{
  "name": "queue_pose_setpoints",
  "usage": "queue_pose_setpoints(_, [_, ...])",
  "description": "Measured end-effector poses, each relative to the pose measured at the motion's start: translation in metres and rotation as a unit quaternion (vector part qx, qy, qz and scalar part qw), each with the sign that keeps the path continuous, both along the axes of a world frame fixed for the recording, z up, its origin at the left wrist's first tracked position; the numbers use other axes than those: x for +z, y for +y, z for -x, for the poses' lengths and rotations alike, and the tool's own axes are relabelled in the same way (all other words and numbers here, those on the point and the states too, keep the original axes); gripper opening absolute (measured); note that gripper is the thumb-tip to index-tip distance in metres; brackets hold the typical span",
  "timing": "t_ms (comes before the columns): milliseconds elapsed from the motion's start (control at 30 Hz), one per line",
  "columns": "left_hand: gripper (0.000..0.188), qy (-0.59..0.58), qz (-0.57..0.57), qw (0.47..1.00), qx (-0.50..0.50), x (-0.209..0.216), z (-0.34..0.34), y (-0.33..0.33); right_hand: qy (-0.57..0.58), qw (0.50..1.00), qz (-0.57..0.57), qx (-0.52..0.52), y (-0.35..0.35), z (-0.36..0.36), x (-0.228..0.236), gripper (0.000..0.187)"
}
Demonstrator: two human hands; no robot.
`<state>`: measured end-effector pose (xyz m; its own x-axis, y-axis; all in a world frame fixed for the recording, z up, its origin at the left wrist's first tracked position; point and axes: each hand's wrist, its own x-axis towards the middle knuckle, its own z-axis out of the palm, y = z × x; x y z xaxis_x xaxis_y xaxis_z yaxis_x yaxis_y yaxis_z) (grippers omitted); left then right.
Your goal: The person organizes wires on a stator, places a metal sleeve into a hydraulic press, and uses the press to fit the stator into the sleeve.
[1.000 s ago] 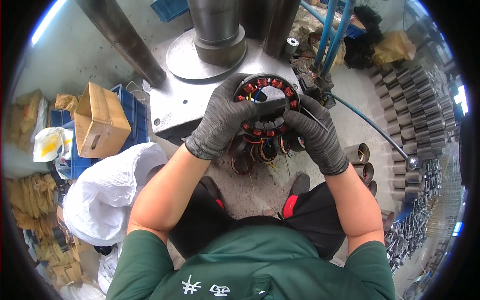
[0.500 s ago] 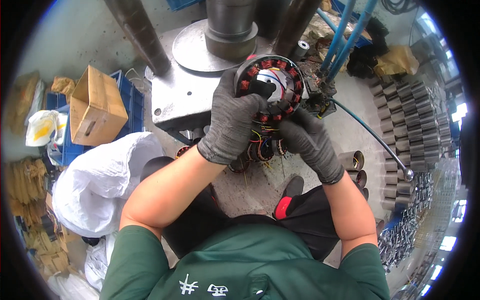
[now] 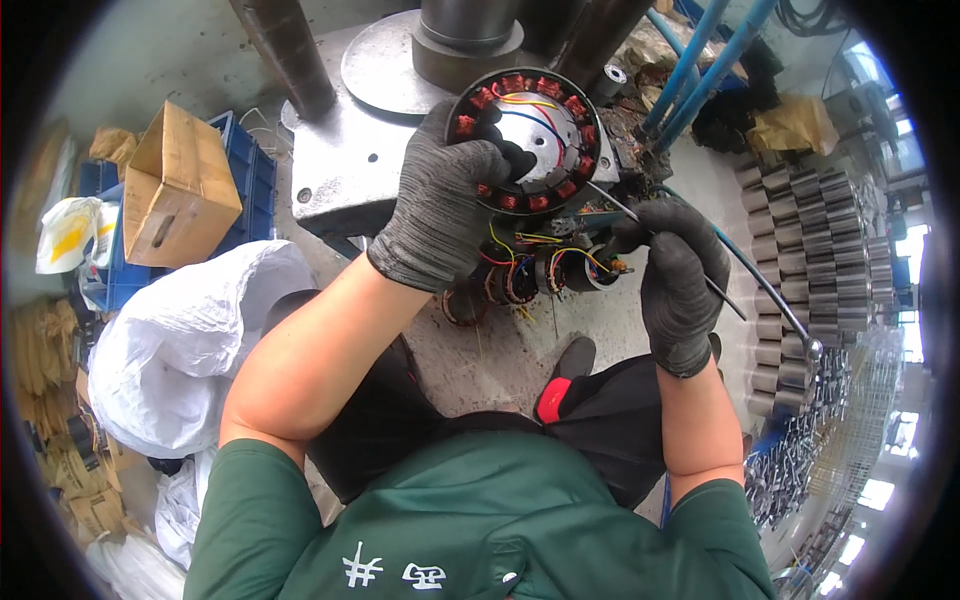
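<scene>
In my gloved left hand (image 3: 450, 190) is a motor stator (image 3: 577, 106), a dark metal ring lined with copper coils. My thumb reaches into its opening and the fingers are around its left side. Red, yellow and blue wires cross the opening. My gloved right hand (image 3: 685, 280) is closed round a thin metal rod (image 3: 618, 203). The rod's upper end is beside the stator's lower right rim; whether they touch I cannot tell. Below the ring, more stators (image 3: 518, 282) with coloured wires stand in a row.
Ahead is a press with a pale metal bed (image 3: 345, 165) and thick columns (image 3: 290, 60). A lever with a ball end (image 3: 813, 348) reaches out at the right, near stacked metal cylinders (image 3: 810, 230). Leftward are a cardboard box (image 3: 185, 190), blue crates (image 3: 245, 175) and a white sack (image 3: 180, 360).
The stator has moved slightly up and left with my left hand. My right hand has moved away from it to the right, and the thin rod now shows clearly in it.
</scene>
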<state>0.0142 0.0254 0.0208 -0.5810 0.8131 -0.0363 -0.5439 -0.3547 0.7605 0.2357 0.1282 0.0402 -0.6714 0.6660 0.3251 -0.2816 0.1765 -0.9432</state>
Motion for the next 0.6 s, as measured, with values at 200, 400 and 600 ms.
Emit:
queue_pose_setpoints(200, [0.07,-0.001,-0.011,1.0,0.0,0.001,-0.004,0.001,-0.018,1.0,-0.005,0.018,-0.001,0.001,0.0,0.025])
queue_pose_setpoints(400, [0.059,0.069,0.011,0.997,0.026,0.0,-0.009,0.0,-0.049,0.999,0.006,0.001,-0.003,0.001,0.0,0.024])
queue_pose_setpoints(600, [0.063,0.08,0.004,0.996,0.039,0.008,-0.013,-0.003,-0.015,0.999,0.052,0.005,-0.003,0.003,-0.009,0.031])
